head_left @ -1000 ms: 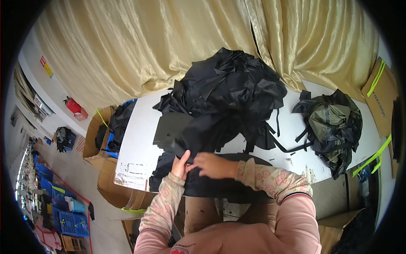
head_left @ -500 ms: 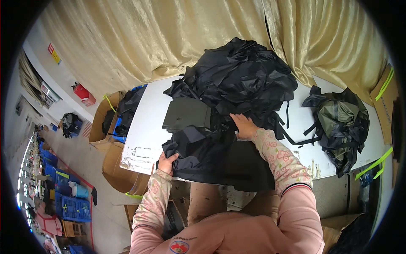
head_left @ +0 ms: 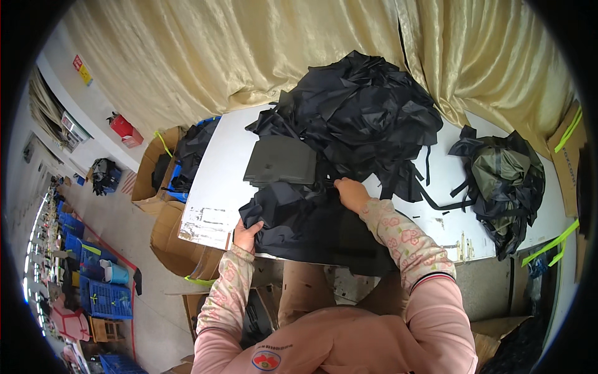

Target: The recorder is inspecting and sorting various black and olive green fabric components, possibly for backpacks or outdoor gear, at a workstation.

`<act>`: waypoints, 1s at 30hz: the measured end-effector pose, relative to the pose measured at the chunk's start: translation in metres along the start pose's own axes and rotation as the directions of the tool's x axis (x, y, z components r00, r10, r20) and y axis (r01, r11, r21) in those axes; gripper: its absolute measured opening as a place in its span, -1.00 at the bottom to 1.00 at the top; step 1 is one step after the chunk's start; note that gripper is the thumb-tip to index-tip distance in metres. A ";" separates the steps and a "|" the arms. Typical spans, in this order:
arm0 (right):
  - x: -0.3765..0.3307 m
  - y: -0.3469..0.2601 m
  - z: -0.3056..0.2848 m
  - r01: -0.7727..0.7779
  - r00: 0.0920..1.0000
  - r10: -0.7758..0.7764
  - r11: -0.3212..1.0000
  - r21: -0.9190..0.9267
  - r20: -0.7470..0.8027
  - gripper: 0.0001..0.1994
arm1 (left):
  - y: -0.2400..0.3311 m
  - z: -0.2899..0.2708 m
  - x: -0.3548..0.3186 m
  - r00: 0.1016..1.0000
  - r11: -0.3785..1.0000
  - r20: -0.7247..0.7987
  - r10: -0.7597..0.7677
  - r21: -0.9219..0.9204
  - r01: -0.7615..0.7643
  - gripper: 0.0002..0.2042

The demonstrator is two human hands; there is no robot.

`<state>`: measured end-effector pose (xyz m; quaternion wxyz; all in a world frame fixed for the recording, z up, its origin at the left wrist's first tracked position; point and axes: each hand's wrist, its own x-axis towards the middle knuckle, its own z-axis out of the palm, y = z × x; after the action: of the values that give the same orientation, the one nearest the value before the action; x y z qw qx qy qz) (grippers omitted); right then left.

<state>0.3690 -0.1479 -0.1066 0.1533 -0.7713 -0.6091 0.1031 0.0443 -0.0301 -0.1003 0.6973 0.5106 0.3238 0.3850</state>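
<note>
Thumb and fingers of the left hand [head_left: 247, 235] pinch one corner of a black cloth [head_left: 305, 227] — it lies on the near side of the table and hangs over the edge. The right hand [head_left: 353, 194] touches its far side with bent fingers; I cannot tell if they pinch, because the tips get lost in the black.

Just past the cloth sits one stack of flat gray-green sheets [head_left: 280, 161], too thin to count. Behind it is one big heap of black cloth [head_left: 374, 106], and off to the right one smaller black-and-green bundle [head_left: 501, 168].

One white table [head_left: 212, 162], scuffed in front, holds all this. Gold curtains [head_left: 168, 75] hang behind. Two open cardboard boxes [head_left: 180, 240] stand by its left end, on a pale floor [head_left: 156, 280].

At far right, one cardboard panel [head_left: 564, 168] is cut off by the dark rim — and the far left is too tiny to make out.
</note>
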 end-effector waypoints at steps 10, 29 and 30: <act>0.020 -0.083 -0.160 0.478 0.849 -0.320 0.804 0.354 -0.421 -0.73 | 0.048 -0.047 0.035 0.713 0.653 -0.297 0.636 0.699 -0.291 -0.39; -0.031 -0.285 -0.319 0.528 0.726 -0.384 -0.223 0.820 -0.571 -0.78 | 0.123 0.112 -0.001 0.816 0.821 0.177 0.550 0.063 -0.567 -0.89; -0.031 -0.283 -0.325 0.570 0.695 -0.375 -0.233 0.788 -0.614 -0.77 | 0.124 0.097 0.006 0.846 0.855 0.253 0.469 0.108 -0.507 -0.90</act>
<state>0.2168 -0.1546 0.2984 0.7056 -0.1431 -0.5894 0.3665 0.1030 -0.0473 0.0450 0.5608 0.6729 0.1363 0.4627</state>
